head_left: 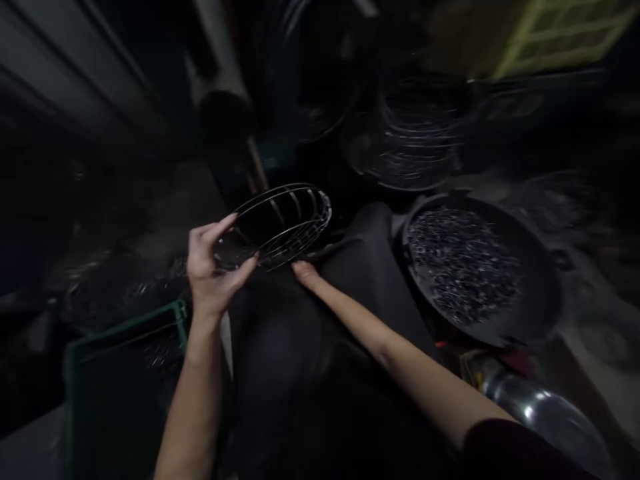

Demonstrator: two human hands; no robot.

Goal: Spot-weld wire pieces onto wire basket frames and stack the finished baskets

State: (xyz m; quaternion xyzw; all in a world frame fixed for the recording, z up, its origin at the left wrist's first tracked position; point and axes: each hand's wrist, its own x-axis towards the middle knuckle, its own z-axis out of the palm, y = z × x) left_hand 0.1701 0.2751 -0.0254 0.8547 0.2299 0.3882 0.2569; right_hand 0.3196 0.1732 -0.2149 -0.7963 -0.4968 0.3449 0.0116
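Note:
A round, shallow wire cage (300, 233) with two rings and curved ribs is held up, tilted, in front of me. My left hand (207, 263) grips its left side, thumb on the lower ring and fingers on the upper one. Just below the cage's lower edge is my right hand (306, 273), with its fingers curled and pressed together. Whether it touches the wire or holds some small thing there, I cannot tell. My legs in dark cloth (360, 267) lie under both arms.
At right, a wide dark pan (543, 300) holds many small metal pieces. Behind it lie stacked wire rings (420, 133). A green crate (75, 373) stands at lower left, a shiny metal vessel (550, 413) at lower right. A yellow crate (565, 33) is at the back. The scene is dark and blurred.

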